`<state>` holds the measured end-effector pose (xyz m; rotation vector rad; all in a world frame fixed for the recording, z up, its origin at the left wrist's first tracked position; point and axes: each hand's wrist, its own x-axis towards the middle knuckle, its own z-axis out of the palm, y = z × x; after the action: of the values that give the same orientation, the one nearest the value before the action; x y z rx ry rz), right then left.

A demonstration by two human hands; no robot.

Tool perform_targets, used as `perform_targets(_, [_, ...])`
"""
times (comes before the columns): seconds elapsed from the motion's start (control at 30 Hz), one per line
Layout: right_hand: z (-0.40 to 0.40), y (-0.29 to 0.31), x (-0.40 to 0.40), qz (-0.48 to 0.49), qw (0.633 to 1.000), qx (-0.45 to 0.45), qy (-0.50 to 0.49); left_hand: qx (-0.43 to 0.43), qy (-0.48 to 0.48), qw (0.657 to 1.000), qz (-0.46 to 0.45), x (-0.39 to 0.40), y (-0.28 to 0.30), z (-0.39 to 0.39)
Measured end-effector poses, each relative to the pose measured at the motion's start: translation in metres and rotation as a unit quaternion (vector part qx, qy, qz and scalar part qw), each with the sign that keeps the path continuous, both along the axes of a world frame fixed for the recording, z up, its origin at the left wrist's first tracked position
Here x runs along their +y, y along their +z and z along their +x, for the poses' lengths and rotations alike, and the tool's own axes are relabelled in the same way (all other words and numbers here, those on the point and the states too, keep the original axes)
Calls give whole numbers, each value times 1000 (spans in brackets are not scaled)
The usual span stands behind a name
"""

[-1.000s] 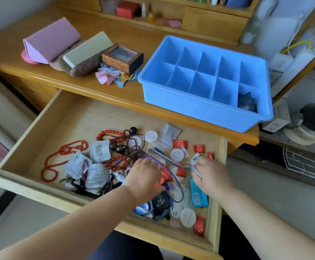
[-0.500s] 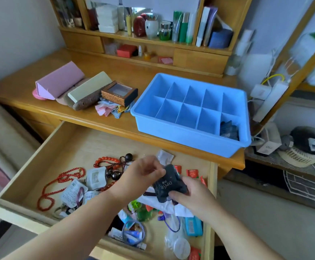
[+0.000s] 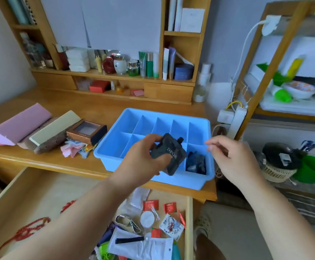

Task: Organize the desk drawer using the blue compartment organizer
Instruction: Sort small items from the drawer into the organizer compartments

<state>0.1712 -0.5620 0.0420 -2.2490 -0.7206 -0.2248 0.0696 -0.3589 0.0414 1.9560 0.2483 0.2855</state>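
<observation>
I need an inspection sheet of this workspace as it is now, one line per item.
Surface: wooden desk, drawer pulled open below.
Job's things: blue organizer on desk; dark packets in its near right compartment; black pouch held above it.
Clutter: red beads, sachets and papers in drawer; boxes on desk at left.
Grippers: left hand grips pouch; right hand holds nothing, fingers loosely curled.
Cables: white cable and power strip at right.
Surroundings: shelf with bottles; side rack at right.
</observation>
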Motion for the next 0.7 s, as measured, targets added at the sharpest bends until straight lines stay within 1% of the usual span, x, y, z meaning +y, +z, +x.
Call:
perform_targets(0.03, [12, 3, 0, -77, 997, -11, -6, -1, 22, 1000, -7, -1, -2, 11])
perform_targets(0.1, [30, 7, 5, -230, 971, -65, 5, 6, 64, 997, -32, -4, -11, 31])
perform_targets(0.17, [38, 11, 18, -330, 938, -104, 25, 13, 97, 994, -41, -7, -21, 45])
perform_targets(0.2, [41, 11, 26, -383, 916, -117, 31, 12, 109, 993, -38, -8, -25, 49])
perform_targets(0.27, [42, 11, 43, -505, 853, -131, 19, 3, 121, 992, -31, -8, -30, 52])
perform_targets(0.3, [41, 9, 50, -548, 828, -123, 4, 2, 122, 992, -27, -8, -31, 52])
perform_targets(0.33, [38, 7, 56, -575, 811, -107, -10, 3, 121, 992, -23, -7, -32, 51])
perform_targets(0.4, [36, 0, 65, -615, 784, -76, -31, 6, 115, 993, -22, -5, -33, 50])
perform_targets(0.43, [36, -5, 68, -625, 777, -59, -38, 9, 113, 993, -23, -5, -33, 50])
perform_targets(0.47, [37, -10, 68, -620, 782, -42, -51, 12, 113, 993, -24, -4, -32, 50])
perform_targets(0.5, [39, -12, 68, -601, 797, -22, -62, 14, 112, 993, -26, -4, -32, 50])
perform_targets(0.57, [43, -13, 65, -527, 846, 17, -81, 16, 110, 993, -29, -5, -31, 49])
perform_targets(0.6, [45, -12, 62, -495, 864, 29, -85, 17, 109, 994, -26, -5, -31, 48])
perform_targets(0.63, [45, -11, 60, -473, 877, 24, -87, 16, 108, 994, -21, -6, -31, 48])
perform_targets(0.7, [44, -10, 57, -445, 889, -54, -89, 17, 106, 994, -14, -6, -30, 48])
